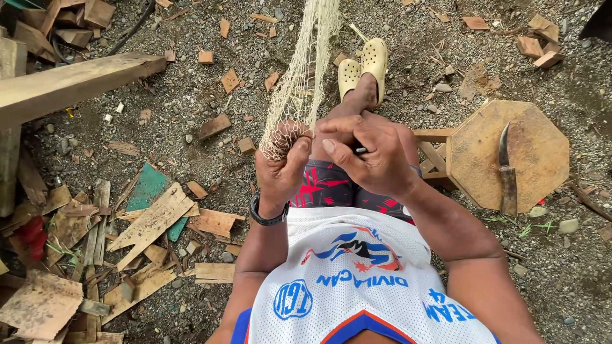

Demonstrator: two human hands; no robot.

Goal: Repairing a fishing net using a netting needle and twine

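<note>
A cream-coloured fishing net (305, 70) hangs stretched from the top of the view down to my lap. My left hand (280, 162) is closed around the net's lower bunched end, mesh wrapped over the fingers. My right hand (373, 153) is beside it, fingers pinched on a small dark tool whose tip shows between them. I sit with legs crossed, pale yellow clogs (363, 67) on my feet. A black watch (268, 216) is on my left wrist.
An octagonal wooden stool (542, 159) stands at right with a curved knife (507, 175) lying on it. Wood scraps and boards (153, 220) litter the gravel at left. A thick beam (70, 83) lies at upper left.
</note>
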